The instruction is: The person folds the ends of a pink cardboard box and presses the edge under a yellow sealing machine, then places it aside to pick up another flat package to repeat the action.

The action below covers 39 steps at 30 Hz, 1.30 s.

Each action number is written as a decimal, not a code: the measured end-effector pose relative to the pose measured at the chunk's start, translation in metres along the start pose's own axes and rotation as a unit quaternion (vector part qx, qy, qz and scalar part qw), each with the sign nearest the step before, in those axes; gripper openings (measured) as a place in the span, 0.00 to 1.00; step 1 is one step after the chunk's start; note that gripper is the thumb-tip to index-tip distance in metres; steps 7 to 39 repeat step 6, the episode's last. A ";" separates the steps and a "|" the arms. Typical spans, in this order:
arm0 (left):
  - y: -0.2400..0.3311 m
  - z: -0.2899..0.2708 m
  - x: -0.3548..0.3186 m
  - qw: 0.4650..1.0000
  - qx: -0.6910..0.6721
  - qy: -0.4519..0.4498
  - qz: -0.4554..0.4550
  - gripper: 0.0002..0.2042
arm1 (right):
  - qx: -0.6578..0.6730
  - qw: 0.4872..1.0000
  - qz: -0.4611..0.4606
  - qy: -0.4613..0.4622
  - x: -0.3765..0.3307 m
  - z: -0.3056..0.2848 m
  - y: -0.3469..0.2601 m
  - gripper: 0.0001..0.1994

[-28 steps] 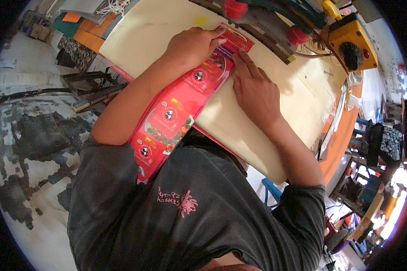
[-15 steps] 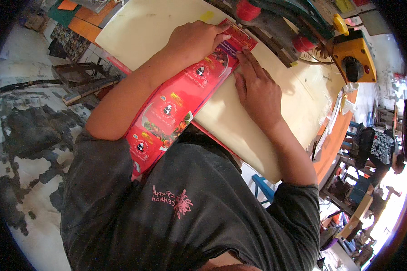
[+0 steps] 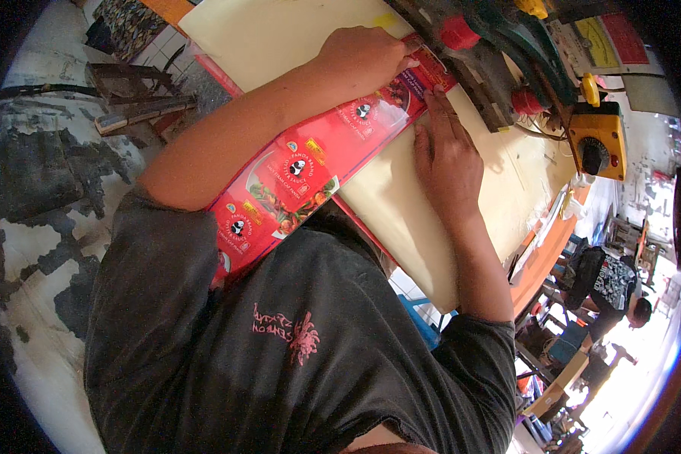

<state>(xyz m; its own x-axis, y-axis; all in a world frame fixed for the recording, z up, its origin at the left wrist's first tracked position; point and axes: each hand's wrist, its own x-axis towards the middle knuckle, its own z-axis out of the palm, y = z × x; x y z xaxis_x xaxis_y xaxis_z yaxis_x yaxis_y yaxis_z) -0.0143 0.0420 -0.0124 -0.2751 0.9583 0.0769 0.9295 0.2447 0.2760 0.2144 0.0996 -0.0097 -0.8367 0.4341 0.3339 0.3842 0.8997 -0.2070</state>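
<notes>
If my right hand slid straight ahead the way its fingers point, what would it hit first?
Probably the far end of the long red printed strip, which the right hand already touches; just beyond is the dark green machine.

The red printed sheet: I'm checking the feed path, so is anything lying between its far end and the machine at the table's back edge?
Nothing visible does. The red printed sheet already reaches the machine; only the left hand and right hand press there.

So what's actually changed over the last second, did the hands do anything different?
Hardly anything. The left hand and right hand keep pressing the red printed sheet flat on the cream table, its far end at the machine. Only the head camera shifted slightly.
</notes>
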 end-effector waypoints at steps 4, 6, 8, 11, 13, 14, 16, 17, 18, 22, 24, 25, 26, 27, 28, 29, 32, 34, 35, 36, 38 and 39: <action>0.001 0.001 0.001 1.000 0.009 -0.007 -0.003 0.21 | -0.005 1.000 -0.006 0.002 0.001 0.000 0.001 0.25; 0.002 -0.001 0.000 1.000 0.011 -0.012 0.000 0.21 | -0.005 1.000 -0.011 0.002 0.000 0.001 0.003 0.26; 0.002 -0.001 0.000 1.000 0.011 -0.012 0.000 0.21 | -0.005 1.000 -0.011 0.002 0.000 0.001 0.003 0.26; 0.002 -0.001 0.000 1.000 0.011 -0.012 0.000 0.21 | -0.005 1.000 -0.011 0.002 0.000 0.001 0.003 0.26; 0.002 -0.001 0.000 1.000 0.011 -0.012 0.000 0.21 | -0.005 1.000 -0.011 0.002 0.000 0.001 0.003 0.26; 0.002 -0.001 0.000 1.000 0.011 -0.012 0.000 0.21 | -0.005 1.000 -0.011 0.002 0.000 0.001 0.003 0.26; 0.002 -0.001 0.000 1.000 0.011 -0.012 0.000 0.21 | -0.005 1.000 -0.011 0.002 0.000 0.001 0.003 0.26; 0.002 -0.001 0.000 1.000 0.011 -0.012 0.000 0.21 | -0.005 1.000 -0.011 0.002 0.000 0.001 0.003 0.26; 0.002 -0.001 0.000 1.000 0.011 -0.012 0.000 0.21 | -0.005 1.000 -0.011 0.002 0.000 0.001 0.003 0.26; 0.002 -0.001 0.000 1.000 0.011 -0.012 0.000 0.21 | -0.005 1.000 -0.011 0.002 0.000 0.001 0.003 0.26; 0.002 -0.001 0.000 1.000 0.011 -0.012 0.000 0.21 | -0.005 1.000 -0.011 0.002 0.000 0.001 0.003 0.26; 0.002 -0.001 0.000 1.000 0.011 -0.012 0.000 0.21 | -0.005 1.000 -0.011 0.002 0.000 0.001 0.003 0.26; 0.002 -0.001 0.000 1.000 0.011 -0.012 0.000 0.21 | -0.005 1.000 -0.011 0.002 0.000 0.001 0.003 0.26; 0.002 -0.001 0.000 1.000 0.011 -0.012 0.000 0.21 | -0.005 1.000 -0.011 0.002 0.000 0.001 0.003 0.26; 0.002 -0.001 0.000 1.000 0.011 -0.012 0.000 0.21 | -0.005 1.000 -0.011 0.002 0.000 0.001 0.003 0.26; 0.002 -0.001 0.000 1.000 0.011 -0.012 0.000 0.21 | -0.005 1.000 -0.011 0.002 0.000 0.001 0.003 0.26; 0.002 -0.001 0.000 1.000 0.011 -0.012 0.000 0.21 | -0.005 1.000 -0.011 0.002 0.000 0.001 0.003 0.26; 0.002 -0.001 0.000 1.000 0.011 -0.012 0.000 0.21 | -0.005 1.000 -0.011 0.002 0.000 0.001 0.003 0.26; 0.002 -0.001 0.000 1.000 0.011 -0.012 0.000 0.21 | -0.005 1.000 -0.011 0.002 0.000 0.001 0.003 0.26; 0.002 -0.001 0.000 1.000 0.011 -0.012 0.000 0.21 | -0.005 1.000 -0.011 0.002 0.000 0.001 0.003 0.26; 0.002 -0.001 0.000 1.000 0.011 -0.012 0.000 0.21 | -0.005 1.000 -0.011 0.002 0.000 0.001 0.003 0.26; 0.002 -0.001 0.000 1.000 0.011 -0.012 0.000 0.21 | -0.005 1.000 -0.011 0.002 0.000 0.001 0.003 0.26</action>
